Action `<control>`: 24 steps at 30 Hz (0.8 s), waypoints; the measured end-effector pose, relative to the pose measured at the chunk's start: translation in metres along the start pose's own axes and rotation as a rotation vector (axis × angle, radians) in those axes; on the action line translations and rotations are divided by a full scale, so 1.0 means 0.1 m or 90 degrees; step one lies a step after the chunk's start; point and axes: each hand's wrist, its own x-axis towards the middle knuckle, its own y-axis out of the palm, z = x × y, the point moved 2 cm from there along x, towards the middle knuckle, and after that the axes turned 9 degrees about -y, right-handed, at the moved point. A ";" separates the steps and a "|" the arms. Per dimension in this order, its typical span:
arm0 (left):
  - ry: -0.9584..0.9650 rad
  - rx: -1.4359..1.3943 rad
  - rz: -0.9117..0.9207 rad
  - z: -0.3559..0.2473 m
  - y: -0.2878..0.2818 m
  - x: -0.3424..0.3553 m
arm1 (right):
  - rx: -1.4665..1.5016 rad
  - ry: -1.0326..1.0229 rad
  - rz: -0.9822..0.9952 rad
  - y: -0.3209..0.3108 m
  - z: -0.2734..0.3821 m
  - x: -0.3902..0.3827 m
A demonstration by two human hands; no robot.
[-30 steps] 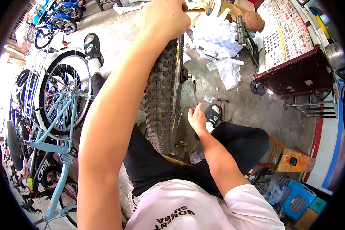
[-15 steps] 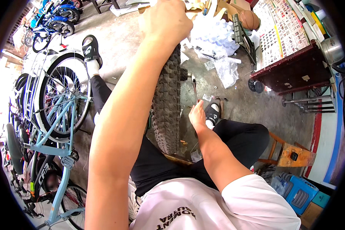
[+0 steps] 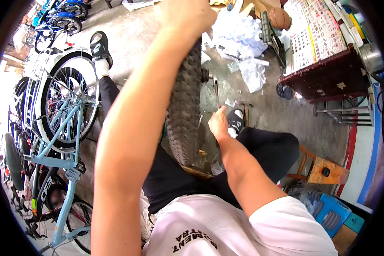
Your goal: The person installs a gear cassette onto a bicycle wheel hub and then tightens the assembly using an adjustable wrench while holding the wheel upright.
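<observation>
A bicycle wheel with a knobby black tyre (image 3: 184,115) stands upright between my legs. My left hand (image 3: 187,18) is closed over the far top of the tyre; its fingertips are hidden. My right hand (image 3: 218,123) grips the lower end of a metal wrench (image 3: 217,91). The wrench's head sits at the axle end, just right of the threaded hub (image 3: 205,76). My left forearm covers much of the wheel's left side.
A light blue bicycle (image 3: 62,160) and several others crowd the left. Clear plastic bags (image 3: 243,42) and a basketball (image 3: 279,19) lie ahead. At right are a dark red table (image 3: 328,81), a wooden stool (image 3: 326,172) and a blue case (image 3: 332,214).
The view has shifted slightly, and my left hand sits higher in it. My right hand stays on the wrench, whose handle angle has barely changed.
</observation>
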 end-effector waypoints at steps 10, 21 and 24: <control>-0.004 -0.094 -0.003 -0.06 -0.09 0.00 | 0.063 -0.097 -0.028 0.02 -0.16 0.02; -0.017 -0.002 0.060 0.01 -0.06 0.13 | 0.184 0.019 0.021 -0.19 0.05 0.09; -0.001 -0.069 0.094 -0.07 -0.19 0.06 | 0.330 -0.062 -0.044 -0.03 -0.26 0.11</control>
